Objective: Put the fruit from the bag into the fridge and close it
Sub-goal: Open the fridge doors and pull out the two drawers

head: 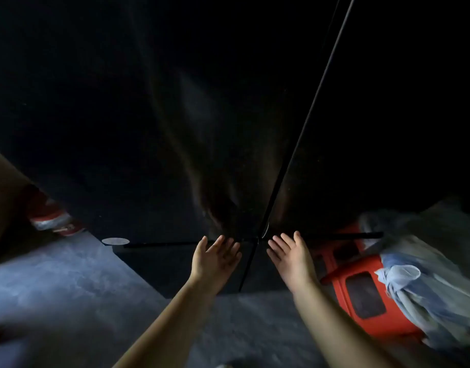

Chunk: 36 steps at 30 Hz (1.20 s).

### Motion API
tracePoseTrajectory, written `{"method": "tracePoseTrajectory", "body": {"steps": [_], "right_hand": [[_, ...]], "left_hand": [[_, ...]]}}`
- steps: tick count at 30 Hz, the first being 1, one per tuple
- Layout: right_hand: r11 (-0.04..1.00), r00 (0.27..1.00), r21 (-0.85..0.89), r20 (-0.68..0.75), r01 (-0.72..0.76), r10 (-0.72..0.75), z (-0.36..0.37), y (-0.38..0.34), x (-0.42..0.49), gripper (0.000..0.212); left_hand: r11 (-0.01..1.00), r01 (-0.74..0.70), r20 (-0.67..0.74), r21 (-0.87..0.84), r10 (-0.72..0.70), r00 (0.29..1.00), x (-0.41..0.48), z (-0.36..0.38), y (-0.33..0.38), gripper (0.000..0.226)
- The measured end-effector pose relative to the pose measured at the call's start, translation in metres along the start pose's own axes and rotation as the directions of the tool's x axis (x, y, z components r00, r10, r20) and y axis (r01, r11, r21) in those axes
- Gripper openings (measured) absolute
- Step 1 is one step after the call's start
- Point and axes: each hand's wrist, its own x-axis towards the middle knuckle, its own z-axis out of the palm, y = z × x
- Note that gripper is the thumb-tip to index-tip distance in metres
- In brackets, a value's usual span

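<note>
**At the fridge [148,128] front: both palms flat beside the centre seam**

Across the upper frame, the dark glossy fridge fills most of the view, and all its door panels sit flush. A thin vertical seam [302,134] runs down between the doors and crosses a horizontal seam [162,245] low on the front.

The left hand [215,257] lies just left of that crossing, fingers straight and slightly spread, holding nothing. Its fingertips reach the horizontal line. The right hand [291,257] mirrors it just right of the vertical seam, also flat-fingered and holding nothing. Whether the palms press on the panels or only rest there, I cannot tell.

Right of the fridge's lower corner stands a red plastic stool [361,296] with a pale blue bag [425,282] slumped over it. The bag's contents cannot be made out.

Grey floor [69,282] spreads open below the left door edge, where a small white disc [115,241] sits near the corner. A blurred red-and-white object [50,216] lies at the far left, beside the fridge's side.
</note>
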Motion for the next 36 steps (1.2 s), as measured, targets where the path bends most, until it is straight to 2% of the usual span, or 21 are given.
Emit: {"method": "tracePoseTrajectory", "body": {"steps": [7,15,21,27,36], "right_hand": [[0.969,0.993,0.233,-0.068,-0.077,0.096,0.0,0.004,0.03,0.068],[0.942,0.988,0.32,-0.085,-0.098,0.132,-0.003,0.014,0.048,0.07],[0.893,0.991,0.443,-0.065,-0.074,0.115,-0.001,0.016,0.052,0.073],[0.853,0.993,0.519,-0.056,-0.056,0.099,0.0,0.013,0.053,0.072],[0.848,0.991,0.528,-0.072,-0.058,0.112,-0.007,0.012,0.055,0.07]], "left_hand": [[0.985,0.037,-0.086,-0.17,-0.053,0.995,0.035,-0.005,-0.005,0.066],[0.984,0.014,-0.157,-0.176,-0.042,0.987,0.053,-0.01,-0.016,0.063],[0.974,-0.019,-0.153,-0.225,-0.016,0.988,0.055,-0.007,-0.015,0.064],[0.95,-0.047,-0.132,-0.309,0.006,0.991,0.056,0.0,-0.006,0.066],[0.958,-0.062,-0.166,-0.281,0.015,0.986,0.053,0.0,-0.007,0.066]]}}
